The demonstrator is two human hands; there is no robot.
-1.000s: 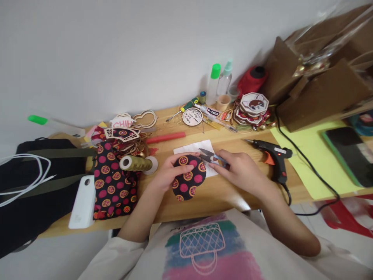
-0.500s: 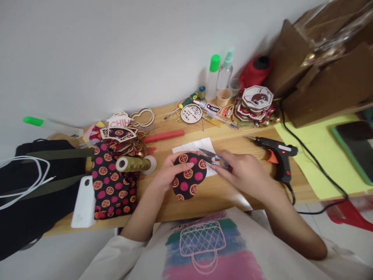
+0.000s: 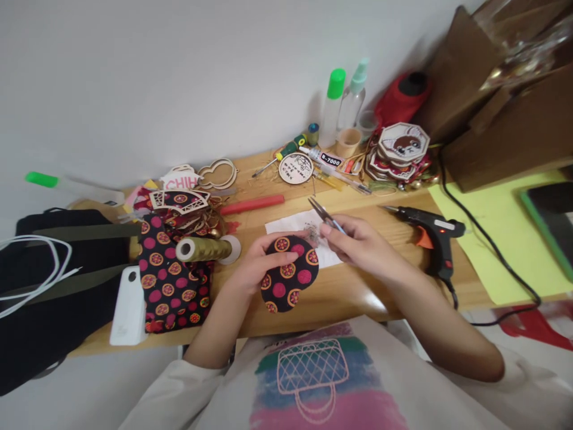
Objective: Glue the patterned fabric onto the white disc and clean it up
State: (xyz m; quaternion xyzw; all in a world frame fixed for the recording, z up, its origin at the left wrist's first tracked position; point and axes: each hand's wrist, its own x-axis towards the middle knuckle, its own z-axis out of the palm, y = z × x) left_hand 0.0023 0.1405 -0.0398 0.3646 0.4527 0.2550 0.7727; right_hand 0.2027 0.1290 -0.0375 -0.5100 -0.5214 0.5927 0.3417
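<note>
Between its thumb and fingers, my left hand [image 3: 257, 261] grips a rounded, gourd-like cut piece of black fabric [image 3: 286, 288] printed with pink and orange circles. My right hand [image 3: 364, 243] is wrapped round a pair of scissors [image 3: 320, 212] with blue on the handles. The blades point up and left, slightly apart, clear of the fabric's edge. Under both hands lies a white sheet of paper [image 3: 283, 226] with small dark scraps on it. A larger folded cloth [image 3: 168, 292] in the same print rests left of my left arm.
A glue gun [image 3: 430, 230] with its cord lies to the right, beside yellow paper [image 3: 487, 263]. A gold thread spool [image 3: 203, 249] and a white power bank [image 3: 126, 316] are at left. Bottles [image 3: 331, 113], a glue tube [image 3: 329, 159] and wooden ornaments [image 3: 403, 146] line the back.
The scissors have come away from the fabric's upper right edge and tipped upward, their blades closer together. My left hand keeps hold of the fabric, tilted slightly. The camera view has shifted a little.
</note>
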